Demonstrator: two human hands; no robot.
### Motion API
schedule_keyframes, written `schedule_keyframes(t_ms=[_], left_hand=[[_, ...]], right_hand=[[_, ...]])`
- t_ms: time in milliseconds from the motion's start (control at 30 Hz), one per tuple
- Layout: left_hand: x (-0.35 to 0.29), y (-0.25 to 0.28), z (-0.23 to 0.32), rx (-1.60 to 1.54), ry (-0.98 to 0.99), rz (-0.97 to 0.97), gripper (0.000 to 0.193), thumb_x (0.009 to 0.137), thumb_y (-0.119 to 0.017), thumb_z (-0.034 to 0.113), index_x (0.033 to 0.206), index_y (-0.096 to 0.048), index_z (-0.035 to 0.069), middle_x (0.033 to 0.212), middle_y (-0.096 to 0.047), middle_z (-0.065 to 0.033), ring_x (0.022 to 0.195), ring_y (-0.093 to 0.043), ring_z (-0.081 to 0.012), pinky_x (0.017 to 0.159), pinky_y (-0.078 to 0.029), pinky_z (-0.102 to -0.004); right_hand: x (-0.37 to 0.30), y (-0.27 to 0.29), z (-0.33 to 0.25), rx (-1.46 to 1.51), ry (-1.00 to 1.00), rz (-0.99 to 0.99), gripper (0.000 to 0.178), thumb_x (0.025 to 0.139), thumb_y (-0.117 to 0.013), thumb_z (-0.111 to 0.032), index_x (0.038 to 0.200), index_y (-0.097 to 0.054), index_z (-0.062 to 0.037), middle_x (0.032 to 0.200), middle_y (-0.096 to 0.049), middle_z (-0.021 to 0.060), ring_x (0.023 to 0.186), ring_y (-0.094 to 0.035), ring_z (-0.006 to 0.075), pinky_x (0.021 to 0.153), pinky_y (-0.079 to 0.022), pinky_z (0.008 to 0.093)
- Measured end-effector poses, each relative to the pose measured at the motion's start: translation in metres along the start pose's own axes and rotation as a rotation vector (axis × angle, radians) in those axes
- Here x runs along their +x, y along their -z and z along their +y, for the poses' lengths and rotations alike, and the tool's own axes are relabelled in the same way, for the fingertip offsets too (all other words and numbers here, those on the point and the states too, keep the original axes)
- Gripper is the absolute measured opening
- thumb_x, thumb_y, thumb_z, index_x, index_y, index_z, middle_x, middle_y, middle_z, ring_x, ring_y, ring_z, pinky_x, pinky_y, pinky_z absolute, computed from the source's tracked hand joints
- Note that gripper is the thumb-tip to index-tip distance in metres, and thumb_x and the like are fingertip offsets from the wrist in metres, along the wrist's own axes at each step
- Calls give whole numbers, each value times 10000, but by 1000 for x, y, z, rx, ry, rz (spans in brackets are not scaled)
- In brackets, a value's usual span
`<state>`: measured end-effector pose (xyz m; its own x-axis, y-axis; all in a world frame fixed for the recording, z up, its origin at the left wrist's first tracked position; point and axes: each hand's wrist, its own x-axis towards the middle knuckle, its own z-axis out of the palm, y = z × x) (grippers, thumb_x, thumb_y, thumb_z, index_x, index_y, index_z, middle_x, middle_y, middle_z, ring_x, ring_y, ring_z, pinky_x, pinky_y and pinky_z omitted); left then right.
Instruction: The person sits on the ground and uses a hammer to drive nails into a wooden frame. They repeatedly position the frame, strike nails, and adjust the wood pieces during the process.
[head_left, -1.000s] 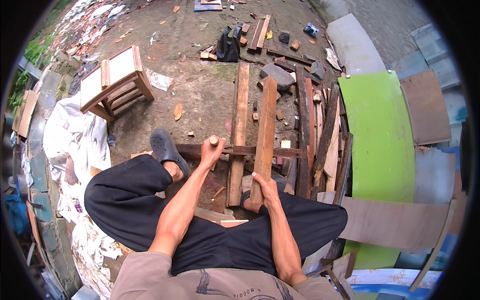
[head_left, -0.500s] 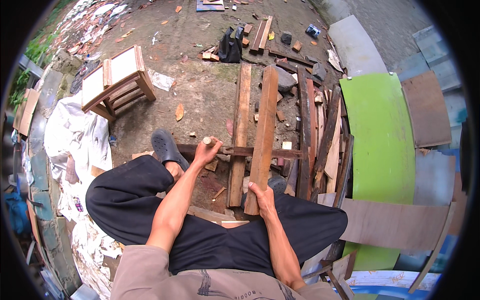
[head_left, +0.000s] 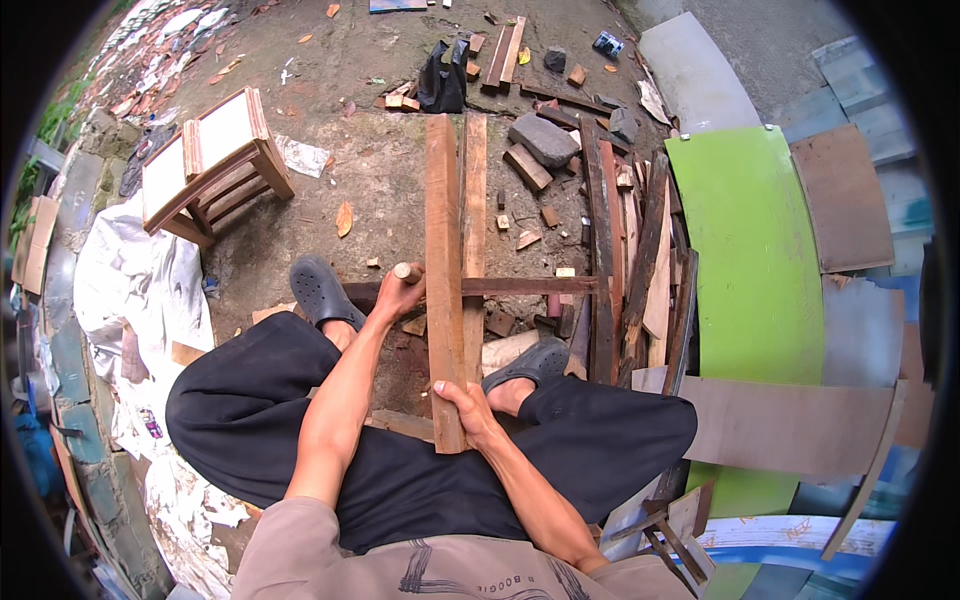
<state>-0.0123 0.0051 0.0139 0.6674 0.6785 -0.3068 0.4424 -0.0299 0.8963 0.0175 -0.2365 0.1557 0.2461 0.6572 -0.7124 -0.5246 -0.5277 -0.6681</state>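
My left hand (head_left: 400, 294) is closed around a round wooden handle (head_left: 407, 271), its pale end facing up; whatever is at the other end is hidden. In my right hand (head_left: 467, 412) is the near end of a long brown wooden beam (head_left: 443, 230), thumb on its upper face. The beam points away from me, just right of my left hand. Partly behind it lies a second, lighter beam (head_left: 474, 190). Both run over a dark crosswise timber (head_left: 530, 286) between my feet.
A small wooden stool (head_left: 215, 150) lies tipped at the left, beside white sacking (head_left: 150, 270). Stacked timber strips (head_left: 625, 250) and a green panel (head_left: 750, 250) are on the right. A grey stone block (head_left: 545, 140) and a black bag (head_left: 443, 78) lie farther off.
My right hand has swung the brown beam leftward, from right of the lighter beam to overlapping its left side. My left hand still grips the handle. The view has shifted slightly.
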Motion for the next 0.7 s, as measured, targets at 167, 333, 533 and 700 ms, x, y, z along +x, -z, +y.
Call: schedule_keyframes(t_ms=[167,333,533,700], left_hand=[[2,-1,11,3,-26,10,279,883,-650,327,995,-715,80,917,-738,-77,844,-681,-171,758,-522,-341],[7,2,10,9,-36,-11,273,878,-662,312,1013,-718,81,935,-740,-75,866,-680,-165,778,-526,-343],[10,11,5,23,-48,-55,225,874,-673,228,1017,-713,59,1037,-737,-84,937,-680,-163,835,-529,-338],[13,8,0,-35,-23,-75,198,945,-611,194,1021,-684,27,1085,-722,-77,1012,-655,-160,900,-508,-315]], right_hand=[[7,28,-1,418,-17,-86,486,818,-612,-504,1005,-532,-63,757,-529,61,649,-553,189,611,-510,343],[14,0,1,164,-24,-75,514,826,-596,-511,970,-587,-17,794,-593,80,669,-558,181,617,-476,324],[0,12,-18,29,-35,-52,529,826,-652,-436,1019,-624,55,916,-624,109,846,-578,178,742,-459,322],[-1,17,-24,216,151,102,435,834,-622,-401,926,-609,23,772,-621,92,638,-604,177,576,-493,310]])
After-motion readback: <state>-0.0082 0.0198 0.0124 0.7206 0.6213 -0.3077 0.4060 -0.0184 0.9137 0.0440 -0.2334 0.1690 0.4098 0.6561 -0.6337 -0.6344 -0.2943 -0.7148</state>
